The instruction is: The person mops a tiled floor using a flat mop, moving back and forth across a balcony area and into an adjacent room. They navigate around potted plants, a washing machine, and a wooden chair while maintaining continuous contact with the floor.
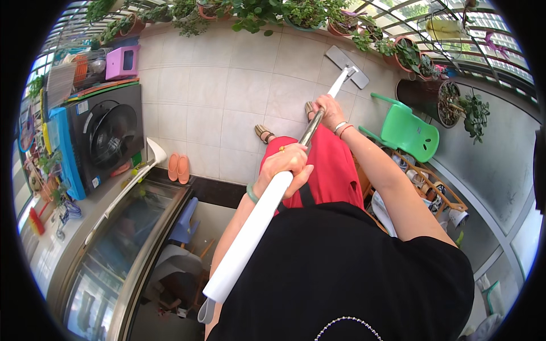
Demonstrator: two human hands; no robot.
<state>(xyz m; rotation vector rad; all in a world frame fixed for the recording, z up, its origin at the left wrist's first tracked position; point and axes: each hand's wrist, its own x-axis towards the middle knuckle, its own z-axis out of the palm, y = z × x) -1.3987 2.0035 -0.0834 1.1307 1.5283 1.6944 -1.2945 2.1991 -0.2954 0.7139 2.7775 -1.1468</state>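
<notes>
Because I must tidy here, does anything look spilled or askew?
Nothing clearly stands out: no spill shows on the tiles, the orange slippers sit side by side. I cannot tell whether the green chair is tipped.

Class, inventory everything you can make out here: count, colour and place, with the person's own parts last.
Mop: one, white and silver with grey head, centre
Floor tiles: many, cream, upper centre
Slippers: two, pink-orange, left of centre
Washing machine: one, dark grey, left
Stool: one, blue, lower left
Potted plants: many, green, upper edge and right
Chair: one, green, right
Small clutter: many, mixed colours, far left, too small to name
Sandals: two, brownish, on the feet
Top: one, black, lower centre
Left grip: one, bare, around mop pole, nearer body
Right grip: one, bare, around pole, nearer mop head
</notes>
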